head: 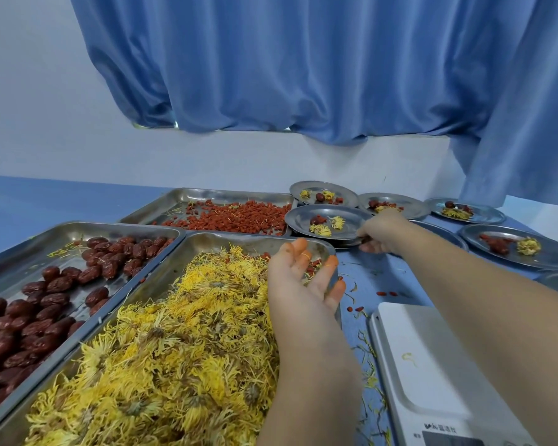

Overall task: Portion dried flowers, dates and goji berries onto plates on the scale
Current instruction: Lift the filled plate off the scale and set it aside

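Three steel trays lie on the blue table: yellow dried flowers nearest, red dates at the left, goji berries behind. My left hand hovers palm up over the flower tray's far right corner, fingers relaxed, with a few goji berries and petals lying in the palm. My right hand reaches across and grips the right rim of a filled steel plate, which sits on top of a stack of plates. The white scale stands at the lower right with a bare platform.
Several filled steel plates lie along the back right of the table. Loose goji berries and petals are scattered between the flower tray and the scale. A blue curtain hangs over the wall behind.
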The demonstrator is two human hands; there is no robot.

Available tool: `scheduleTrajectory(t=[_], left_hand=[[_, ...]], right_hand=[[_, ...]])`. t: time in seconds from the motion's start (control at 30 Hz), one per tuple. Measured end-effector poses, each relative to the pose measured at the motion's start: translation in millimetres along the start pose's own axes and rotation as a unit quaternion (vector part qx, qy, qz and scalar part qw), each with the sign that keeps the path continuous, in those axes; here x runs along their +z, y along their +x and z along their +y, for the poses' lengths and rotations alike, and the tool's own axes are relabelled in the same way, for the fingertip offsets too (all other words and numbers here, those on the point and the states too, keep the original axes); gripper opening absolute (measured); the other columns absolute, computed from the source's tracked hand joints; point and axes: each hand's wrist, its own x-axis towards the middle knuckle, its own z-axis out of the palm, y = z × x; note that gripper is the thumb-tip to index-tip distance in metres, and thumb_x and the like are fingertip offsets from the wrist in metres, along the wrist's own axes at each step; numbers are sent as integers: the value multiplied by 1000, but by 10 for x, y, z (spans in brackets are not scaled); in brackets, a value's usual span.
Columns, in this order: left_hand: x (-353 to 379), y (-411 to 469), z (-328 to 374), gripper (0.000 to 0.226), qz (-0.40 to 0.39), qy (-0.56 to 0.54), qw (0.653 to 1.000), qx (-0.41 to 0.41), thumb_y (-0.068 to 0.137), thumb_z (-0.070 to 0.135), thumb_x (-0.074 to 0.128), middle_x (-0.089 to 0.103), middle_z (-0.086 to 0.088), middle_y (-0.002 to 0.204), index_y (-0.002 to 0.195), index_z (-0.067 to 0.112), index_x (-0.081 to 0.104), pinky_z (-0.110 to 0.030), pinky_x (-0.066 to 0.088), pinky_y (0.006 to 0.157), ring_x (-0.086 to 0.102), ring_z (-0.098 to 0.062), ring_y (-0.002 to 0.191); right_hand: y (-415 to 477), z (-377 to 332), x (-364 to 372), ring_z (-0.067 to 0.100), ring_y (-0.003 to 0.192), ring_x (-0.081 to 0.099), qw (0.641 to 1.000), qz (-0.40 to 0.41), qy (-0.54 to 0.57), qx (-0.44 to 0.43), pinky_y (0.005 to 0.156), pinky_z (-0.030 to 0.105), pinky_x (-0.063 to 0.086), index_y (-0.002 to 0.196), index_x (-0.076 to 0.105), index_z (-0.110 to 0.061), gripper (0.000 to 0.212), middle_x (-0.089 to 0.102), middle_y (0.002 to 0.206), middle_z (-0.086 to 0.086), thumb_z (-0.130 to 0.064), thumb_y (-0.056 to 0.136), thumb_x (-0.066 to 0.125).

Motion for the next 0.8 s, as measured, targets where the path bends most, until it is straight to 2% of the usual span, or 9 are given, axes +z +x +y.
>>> scheduleTrajectory(t=[0.07, 0.13, 0.23, 0.3, 0.4, 0.53, 0.63, 0.7, 0.8], left_hand=[[-8, -13, -24, 25, -3, 5, 1000, 16, 99, 33, 42, 60, -1, 123, 98, 20, 63, -39, 51, 86, 67, -24, 100], [-13, -23, -45, 25, -6, 12, 999, 30, 99, 33, 42, 61, 0, 121, 103, 20, 64, -41, 50, 93, 68, -23, 98], [-4, -28, -57, 24, -12, 23, 999, 36, 97, 31, 44, 62, 0, 121, 104, 19, 64, -42, 49, 95, 70, -23, 96], [1, -31, -60, 23, -18, 29, 999, 35, 97, 30, 45, 62, 0, 121, 104, 20, 64, -41, 50, 94, 70, -24, 95], [-14, -39, -79, 25, -35, 44, 998, 33, 96, 32, 45, 64, -2, 119, 106, 19, 64, -38, 53, 84, 73, -25, 90], [-43, -62, -123, 31, -79, 86, 993, 33, 96, 35, 44, 70, -7, 113, 110, 16, 64, -39, 52, 76, 74, -26, 87], [-42, -63, -156, 31, -116, 140, 983, 11, 97, 36, 44, 75, -7, 105, 107, 16, 66, -40, 52, 78, 74, -27, 91], [-37, -59, -180, 29, -137, 192, 972, -5, 97, 34, 44, 76, -6, 102, 109, 17, 65, -40, 52, 80, 72, -28, 95], [-34, -58, -227, 28, -163, 260, 951, -27, 99, 30, 43, 75, -6, 104, 115, 19, 62, -44, 50, 93, 69, -30, 100]], right_hand=[[-43, -27, -2, 30, 63, 64, 999, -11, -47, -3, 79, 41, 58, 109, 55, 8, 25, 65, 95, 25, 1, 85, 61], [-89, -41, -7, 33, 67, 66, 997, -25, -73, -8, 75, 42, 59, 110, 52, 5, 27, 63, 101, 24, -1, 85, 61], [-149, -56, -24, 32, 75, 70, 996, -49, -76, -20, 71, 41, 60, 110, 46, -2, 27, 50, 110, 18, -7, 88, 60], [-180, -59, -64, 31, 75, 71, 995, -53, -75, -28, 65, 38, 60, 109, 43, -6, 26, 44, 118, 18, -8, 89, 59], [-246, -25, -165, 29, 77, 71, 995, -58, -69, -34, 58, 33, 59, 113, 45, -6, 29, 48, 124, 20, -10, 89, 61], [-481, 23, -350, 23, 72, 69, 995, -74, -50, -46, 59, 31, 58, 126, 47, -1, 39, 54, 113, 17, -13, 91, 60], [-813, 48, -550, 21, 69, 67, 993, -82, -36, -78, 57, 27, 54, 114, 57, -4, 25, 60, 103, 16, -12, 91, 58], [-1067, 93, -726, 22, 74, 69, 990, -78, -31, -116, 62, 29, 56, 105, 63, -8, 15, 66, 100, 15, -14, 91, 59], [-1451, 266, -1076, 20, 73, 71, 984, -75, 26, -158, 65, 29, 57, 103, 65, -9, 15, 69, 82, 5, -14, 89, 62]])
